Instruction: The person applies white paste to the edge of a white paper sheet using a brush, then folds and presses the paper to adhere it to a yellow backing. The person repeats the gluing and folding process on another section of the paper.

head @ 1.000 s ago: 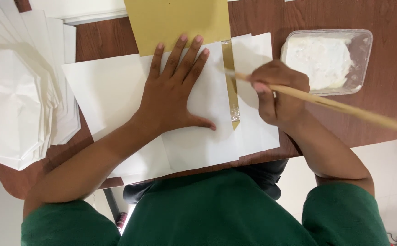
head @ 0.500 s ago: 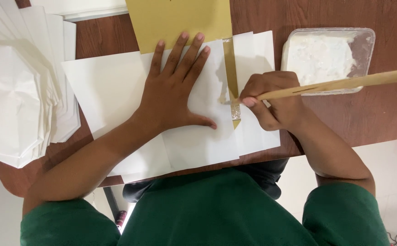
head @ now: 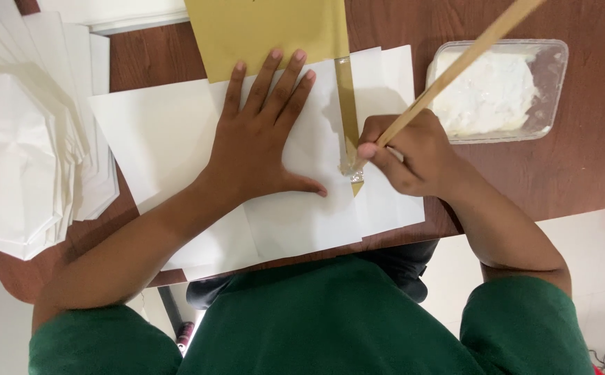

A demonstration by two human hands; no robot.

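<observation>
Both hands were on the paper near the middle of the frame when I looked. My left hand lay flat, fingers spread wide, palm pressing a folded white paper sheet against the dark brown wooden table; I judged that weight kept the sheet from sliding under the stroke. My right hand was closed around a long pale wooden stick, gripped low like a pen, its upper end running out toward the upper right of the frame. The low grip seemed to give finer control of the tip, which touched the lower end of a narrow mustard-yellow paper strip showing between the white layers, where a small wet, shiny smear sat. That strip belonged to a mustard-yellow paper sheet reaching to the top edge. At the right, just beside my right hand, stood a clear rectangular plastic tray of white paste, near enough for dipping. A fanned stack of white paper sheets filled the left side, well apart from the stick.
</observation>
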